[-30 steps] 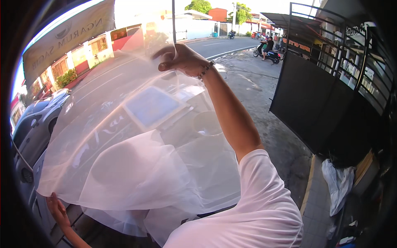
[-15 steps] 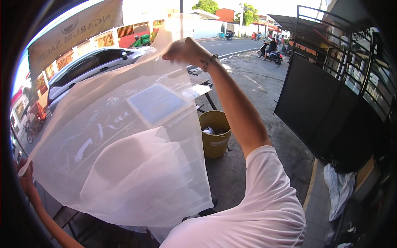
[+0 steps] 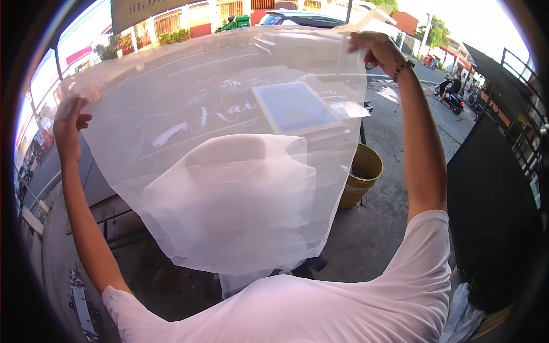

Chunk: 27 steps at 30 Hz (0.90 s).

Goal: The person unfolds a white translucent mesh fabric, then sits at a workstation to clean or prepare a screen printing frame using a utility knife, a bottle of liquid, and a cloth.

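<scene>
Both arms are raised, holding up a wide, sheer white fabric sheet (image 3: pixel 229 188) by its upper corners. My left hand (image 3: pixel 70 123) is closed on the far left corner. My right hand (image 3: pixel 380 51) pinches the upper right corner, wrist bent, a dark bracelet around it. White script lettering runs across the cloth. Through the sheer material shows a pale framed rectangular panel (image 3: pixel 297 108), with a white sheet (image 3: pixel 350 109) beside it, partly uncovered. In the middle the cloth is doubled over in paler layers, and its lower end hangs close to my shirt.
A mustard-yellow bin (image 3: pixel 360 177) stands beyond the cloth's right edge. Dark metal gate panels (image 3: pixel 492 194) rise at the right. A car (image 3: pixel 306 20) is parked beyond, and a person sits on a motorbike (image 3: pixel 454 100) by the road. A large banner (image 3: pixel 143 12) hangs at upper left.
My left hand has risen from the low left edge with its corner, spreading the cloth wider. My view has turned left, so my right hand appears farther right.
</scene>
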Each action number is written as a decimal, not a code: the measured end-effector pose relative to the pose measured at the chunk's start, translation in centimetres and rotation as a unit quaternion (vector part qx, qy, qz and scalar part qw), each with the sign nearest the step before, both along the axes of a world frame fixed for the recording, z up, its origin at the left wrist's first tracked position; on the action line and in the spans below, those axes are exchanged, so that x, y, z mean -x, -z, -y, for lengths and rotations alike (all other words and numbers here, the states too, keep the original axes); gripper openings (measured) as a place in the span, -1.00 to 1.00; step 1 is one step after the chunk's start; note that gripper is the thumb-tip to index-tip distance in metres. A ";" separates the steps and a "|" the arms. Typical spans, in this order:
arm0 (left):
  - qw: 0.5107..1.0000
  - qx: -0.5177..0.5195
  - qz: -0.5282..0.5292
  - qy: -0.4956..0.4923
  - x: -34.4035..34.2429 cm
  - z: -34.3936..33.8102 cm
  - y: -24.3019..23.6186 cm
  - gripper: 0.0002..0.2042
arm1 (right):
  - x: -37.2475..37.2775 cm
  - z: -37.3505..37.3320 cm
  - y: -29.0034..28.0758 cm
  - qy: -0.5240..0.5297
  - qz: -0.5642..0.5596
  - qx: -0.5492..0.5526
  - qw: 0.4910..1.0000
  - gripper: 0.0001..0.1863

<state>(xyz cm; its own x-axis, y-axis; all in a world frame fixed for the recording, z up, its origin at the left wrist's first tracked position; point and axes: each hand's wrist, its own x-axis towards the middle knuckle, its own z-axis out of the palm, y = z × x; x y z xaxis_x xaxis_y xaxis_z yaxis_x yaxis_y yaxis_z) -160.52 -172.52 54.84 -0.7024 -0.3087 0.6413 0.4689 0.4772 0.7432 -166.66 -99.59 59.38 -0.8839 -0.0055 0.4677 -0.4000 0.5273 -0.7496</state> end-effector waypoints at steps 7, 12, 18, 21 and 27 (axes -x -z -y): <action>0.998 -0.008 -0.058 0.005 1.2 -2.0 0.6 -0.52 | 0.8 1.6 1.5 -0.032 0.043 0.057 0.997 -0.58; 0.998 0.006 -0.067 0.002 2.7 -1.4 1.1 -0.51 | 3.8 1.9 2.3 -0.135 0.049 0.094 0.985 -0.56; 0.997 -0.024 -0.074 0.002 4.5 -1.4 3.8 -0.63 | 7.2 3.7 4.3 -0.140 0.007 0.123 0.982 -0.59; 0.998 -0.018 -0.055 -0.009 5.7 -0.8 4.7 -0.68 | 8.4 4.4 4.9 -0.134 0.023 0.131 0.982 -0.64; 0.998 -0.017 -0.066 0.018 8.0 -0.7 7.1 -0.67 | 11.9 5.8 6.5 -0.105 0.032 0.156 0.982 -0.63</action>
